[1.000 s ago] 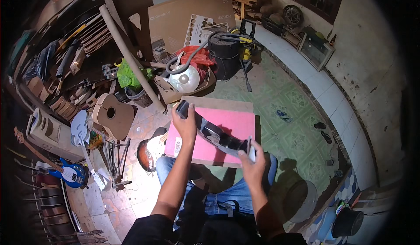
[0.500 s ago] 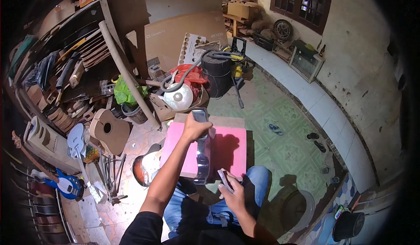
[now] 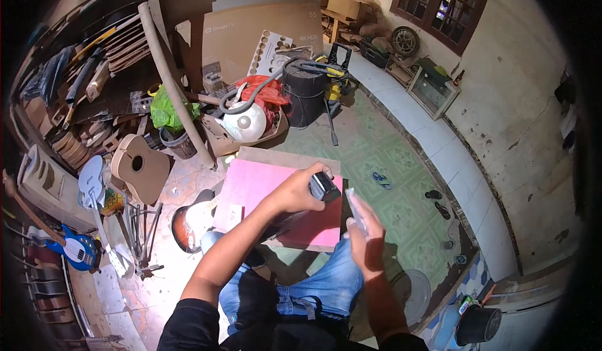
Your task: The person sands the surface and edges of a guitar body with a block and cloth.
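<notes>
Right hand (image 3: pixel 367 239) is gripping a thin, flat, pale grey piece (image 3: pixel 357 213), tilted. Left hand (image 3: pixel 296 192) is clasping a glossy black strip (image 3: pixel 323 188) above the pink-faced rectangular worktop (image 3: pixel 251 177); left arm is hiding part of it. Strip and pale piece are sitting apart. Sunburst guitar body (image 3: pixel 182 227) is lying just left of the worktop. Farther out, a tan acoustic guitar body (image 3: pixel 150 177) is leaning at left, a black cylindrical bucket (image 3: pixel 302 99) is standing ahead, and a large brown cardboard panel (image 3: pixel 232 45) is rising behind.
</notes>
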A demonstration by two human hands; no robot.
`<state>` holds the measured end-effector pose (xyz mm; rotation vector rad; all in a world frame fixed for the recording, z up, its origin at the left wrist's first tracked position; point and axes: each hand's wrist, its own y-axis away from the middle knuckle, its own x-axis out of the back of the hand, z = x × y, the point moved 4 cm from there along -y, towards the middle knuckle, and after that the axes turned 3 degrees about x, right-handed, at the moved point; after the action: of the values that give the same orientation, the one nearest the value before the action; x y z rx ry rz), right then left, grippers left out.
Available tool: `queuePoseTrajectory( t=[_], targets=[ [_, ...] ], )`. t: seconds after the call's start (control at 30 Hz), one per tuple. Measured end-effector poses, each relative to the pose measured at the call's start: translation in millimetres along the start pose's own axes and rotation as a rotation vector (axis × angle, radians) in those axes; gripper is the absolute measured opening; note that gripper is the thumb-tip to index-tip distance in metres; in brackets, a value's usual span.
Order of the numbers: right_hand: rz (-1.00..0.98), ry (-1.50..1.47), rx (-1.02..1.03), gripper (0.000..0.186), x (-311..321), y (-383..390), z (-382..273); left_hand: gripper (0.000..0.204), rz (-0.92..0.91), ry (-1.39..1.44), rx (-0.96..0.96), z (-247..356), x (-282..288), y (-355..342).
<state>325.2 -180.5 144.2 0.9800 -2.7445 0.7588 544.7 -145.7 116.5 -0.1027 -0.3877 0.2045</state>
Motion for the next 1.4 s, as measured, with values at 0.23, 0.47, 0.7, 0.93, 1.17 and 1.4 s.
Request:
queuePoseTrajectory(
  t=[0.23, 0.47, 0.7, 0.93, 1.17, 1.4],
  targets=[
    [-0.028, 0.119, 0.127, 0.043, 11.7, -23.3, -19.8, 0.059, 0.122, -0.245, 0.03, 16.1, -3.1, 5.6],
    [-0.148, 0.453, 0.39, 0.043, 2.9, -19.4, -36.2, 0.055, -0.052, -0.366, -0.037, 21.1, -8.5, 10.7],
    [-0.385, 0.808, 0.557, 0.054, 11.1, -16.7, 15.9, 0.058, -0.088, -0.359, -0.127, 17.7, -27.3, 9.8],
    [-0.356, 0.82, 0.685, 0.05, 7.0, -15.5, -12.6, 0.059, -0.088, -0.336, -0.125, 14.0, -26.2, 7.5],
    [-0.408, 0.843, 0.548, 0.054, 11.3, -36.2, -33.9, 0.057, -0.093, -0.396, -0.091, 9.6, -28.7, -5.6],
    [-0.5, 0.872, 0.569, 0.056, 24.3, -38.1, -15.8, 0.057, -0.17, -0.368, -0.065, 15.0, -38.2, -14.4]
  ],
)
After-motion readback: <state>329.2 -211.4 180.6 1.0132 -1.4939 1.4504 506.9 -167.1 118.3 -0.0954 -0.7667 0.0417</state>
